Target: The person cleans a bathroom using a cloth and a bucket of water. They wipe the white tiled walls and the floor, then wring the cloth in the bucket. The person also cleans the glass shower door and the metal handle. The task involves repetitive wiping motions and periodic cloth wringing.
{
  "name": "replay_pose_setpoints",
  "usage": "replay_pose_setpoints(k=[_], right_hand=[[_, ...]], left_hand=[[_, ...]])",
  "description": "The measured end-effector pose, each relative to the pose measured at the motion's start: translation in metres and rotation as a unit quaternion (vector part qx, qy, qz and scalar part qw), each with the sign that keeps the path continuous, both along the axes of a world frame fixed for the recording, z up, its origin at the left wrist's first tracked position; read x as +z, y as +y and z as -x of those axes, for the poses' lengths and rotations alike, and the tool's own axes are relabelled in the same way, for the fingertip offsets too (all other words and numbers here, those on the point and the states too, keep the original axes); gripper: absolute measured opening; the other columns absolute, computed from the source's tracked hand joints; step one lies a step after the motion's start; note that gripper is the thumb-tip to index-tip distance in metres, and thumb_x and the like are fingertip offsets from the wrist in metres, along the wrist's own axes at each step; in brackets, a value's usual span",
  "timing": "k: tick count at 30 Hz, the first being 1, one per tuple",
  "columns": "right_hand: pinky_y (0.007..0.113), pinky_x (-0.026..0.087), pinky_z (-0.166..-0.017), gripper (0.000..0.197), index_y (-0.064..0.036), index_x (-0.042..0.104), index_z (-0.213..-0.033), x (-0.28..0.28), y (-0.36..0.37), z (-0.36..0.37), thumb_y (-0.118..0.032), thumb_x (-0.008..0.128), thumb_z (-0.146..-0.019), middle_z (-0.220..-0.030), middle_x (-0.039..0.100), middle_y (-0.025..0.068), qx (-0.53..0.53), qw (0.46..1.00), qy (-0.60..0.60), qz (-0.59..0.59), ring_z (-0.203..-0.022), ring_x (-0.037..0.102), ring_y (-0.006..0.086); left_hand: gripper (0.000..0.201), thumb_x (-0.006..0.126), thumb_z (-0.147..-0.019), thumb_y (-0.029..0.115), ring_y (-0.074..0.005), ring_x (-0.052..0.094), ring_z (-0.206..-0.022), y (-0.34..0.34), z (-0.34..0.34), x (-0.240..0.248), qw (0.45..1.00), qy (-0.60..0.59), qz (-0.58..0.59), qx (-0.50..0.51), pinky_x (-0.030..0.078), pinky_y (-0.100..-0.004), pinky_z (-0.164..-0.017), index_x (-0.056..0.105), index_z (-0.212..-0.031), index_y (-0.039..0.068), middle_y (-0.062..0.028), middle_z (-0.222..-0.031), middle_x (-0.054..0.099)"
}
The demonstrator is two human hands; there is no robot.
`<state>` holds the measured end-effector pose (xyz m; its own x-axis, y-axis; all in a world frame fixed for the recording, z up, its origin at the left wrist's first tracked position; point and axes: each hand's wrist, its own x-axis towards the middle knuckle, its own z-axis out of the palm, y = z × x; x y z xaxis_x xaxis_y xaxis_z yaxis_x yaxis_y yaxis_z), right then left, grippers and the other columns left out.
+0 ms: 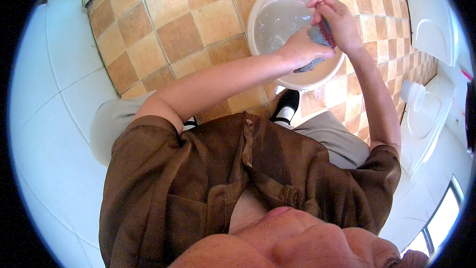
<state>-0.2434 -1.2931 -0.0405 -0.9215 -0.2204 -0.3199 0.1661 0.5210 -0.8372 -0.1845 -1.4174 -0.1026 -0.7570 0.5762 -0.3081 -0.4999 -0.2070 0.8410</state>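
A wet-looking grey cloth with a dark red part [317,34] is bunched between my two hands over a round, pale basin [254,32]. My left hand [301,49] is closed around its lower portion, the thumb lying across it. Fingers curled, my right hand [337,20] grips the upper end. Some of the cloth hangs below my left hand, inside the basin's near side. Cloudy water [280,20] with a few bright glints lies in the basin. My fingers hide much of the cloth, so its full shape cannot be made out.
The basin stands on a brown-and-cream checkered tile floor [173,27], just beyond my black shoe [287,103]. White wall tiles [69,59] rise at left. White fixtures [431,25] and a small white tub [412,94] are at right.
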Motion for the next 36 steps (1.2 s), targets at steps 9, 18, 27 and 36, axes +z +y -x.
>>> replay_pose_setpoints(k=[9,18,27,36], right_hand=[[0.040,0.052,-0.070,0.023,-0.0050,0.061,-0.101,-0.043,-0.017,0.002,-0.020,0.044,-0.094,-0.073,0.065,0.0121,-0.044,0.980,0.020,-0.195,-0.070,0.066,0.0242],[0.053,0.026,-0.115,0.115,-0.0111,0.004,-0.156,0.048,0.019,0.019,-0.075,0.058,-0.077,-0.157,0.020,0.0235,0.072,0.905,-0.097,0.408,-0.145,0.021,0.0373],[0.027,0.050,-0.079,0.034,-0.0052,0.056,-0.122,0.081,0.013,0.011,-0.025,0.047,-0.097,-0.101,0.060,0.0070,0.008,0.893,-0.093,0.441,-0.093,0.058,0.0111],[0.025,0.050,-0.067,0.023,-0.0076,0.069,-0.103,0.049,0.012,-0.009,-0.021,0.053,-0.094,-0.077,0.062,0.0022,0.010,0.999,0.035,0.020,-0.072,0.060,0.0101]], left_hand=[[0.059,0.081,-0.067,0.033,-0.0181,0.062,-0.062,0.006,-0.008,-0.037,0.909,0.180,0.356,0.121,0.051,-0.0321,-0.060,0.058,-0.110,0.000,-0.0092,-0.086,0.067],[0.049,0.060,-0.090,0.050,-0.0148,0.051,-0.047,-0.014,0.036,0.063,0.892,-0.232,-0.375,-0.102,0.034,-0.0248,-0.034,0.057,-0.108,0.004,-0.0121,-0.090,0.065],[0.043,0.066,-0.089,0.044,-0.0135,0.047,-0.041,-0.016,0.021,0.102,0.900,-0.223,-0.351,-0.132,0.029,-0.0217,-0.031,0.061,-0.093,0.001,-0.0091,-0.072,0.063],[0.029,0.070,-0.084,0.038,-0.0048,0.041,-0.041,-0.007,0.013,0.052,0.976,-0.136,-0.110,-0.130,0.025,-0.0208,-0.034,0.067,-0.096,0.012,0.0010,-0.069,0.057]])
